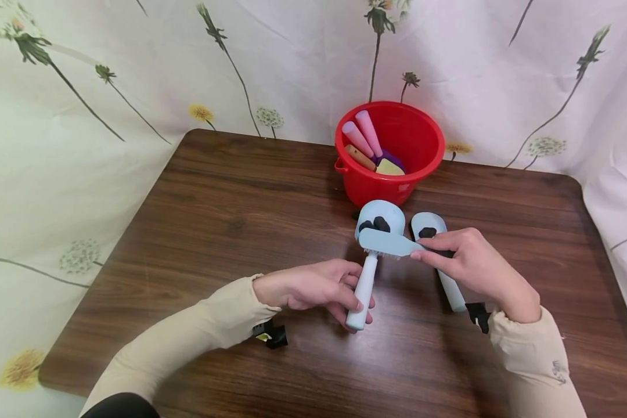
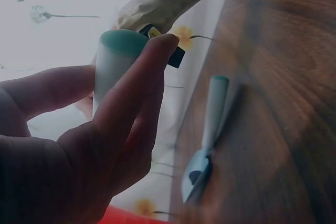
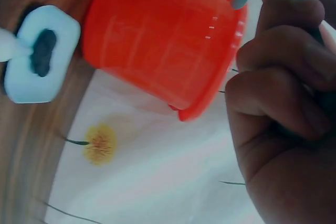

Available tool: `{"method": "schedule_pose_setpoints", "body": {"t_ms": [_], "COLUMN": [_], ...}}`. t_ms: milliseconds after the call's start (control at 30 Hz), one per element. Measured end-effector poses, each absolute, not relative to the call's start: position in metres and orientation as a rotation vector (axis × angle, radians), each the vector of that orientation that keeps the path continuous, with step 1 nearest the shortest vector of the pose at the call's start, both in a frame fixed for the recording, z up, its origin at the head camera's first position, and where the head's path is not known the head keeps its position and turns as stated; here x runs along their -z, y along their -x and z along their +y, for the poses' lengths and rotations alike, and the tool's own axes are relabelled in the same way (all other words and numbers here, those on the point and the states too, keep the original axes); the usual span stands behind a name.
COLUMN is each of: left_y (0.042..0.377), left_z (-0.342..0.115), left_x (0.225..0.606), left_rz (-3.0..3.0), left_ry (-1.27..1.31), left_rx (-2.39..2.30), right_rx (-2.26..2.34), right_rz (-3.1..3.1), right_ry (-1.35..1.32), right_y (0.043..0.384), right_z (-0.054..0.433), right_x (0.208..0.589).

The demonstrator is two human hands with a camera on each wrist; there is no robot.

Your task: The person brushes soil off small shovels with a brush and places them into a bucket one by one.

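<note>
My left hand [image 1: 319, 284] grips the white handle [image 1: 364, 290] of a light blue toy shovel, whose scoop [image 1: 392, 215] carries dark lumps [image 1: 381, 224]. In the left wrist view the handle's green end [image 2: 123, 43] stands up between thumb and fingers. Above the base of the scoop, my right hand [image 1: 475, 267] pinches a light blue brush [image 1: 386, 241], bristles facing down. I cannot tell whether the bristles touch the shovel. A second shovel [image 1: 451, 290] lies on the table beside the right hand, a dark lump [image 3: 44, 52] in its scoop.
A red bucket [image 1: 355, 188] stands just behind the shovels. Tools with pink handles [image 1: 359, 139] and a brown handle [image 1: 360, 158] lean inside it. Flowered cloth [image 1: 292, 64] hangs behind the dark wooden table [image 1: 214, 191].
</note>
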State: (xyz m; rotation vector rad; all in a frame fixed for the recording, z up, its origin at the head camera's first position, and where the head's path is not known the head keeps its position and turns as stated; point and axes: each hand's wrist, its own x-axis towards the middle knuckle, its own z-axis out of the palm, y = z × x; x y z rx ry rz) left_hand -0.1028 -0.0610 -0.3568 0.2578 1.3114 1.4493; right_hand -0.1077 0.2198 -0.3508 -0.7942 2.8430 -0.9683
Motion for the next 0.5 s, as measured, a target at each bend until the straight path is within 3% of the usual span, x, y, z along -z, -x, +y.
{"method": "schedule_pose_setpoints", "body": {"t_ms": [500], "left_y": [0.093], "left_z": [-0.06], "left_x": [0.376], "left_rz": [1.318], "left_ry": [-0.173], "left_rx": [-1.456], "right_rx": [0.946], "right_rz": [2.958], "right_ry": [0.875], "right_y": [0.105], "right_z": [0.215], "right_x": [0.385]}}
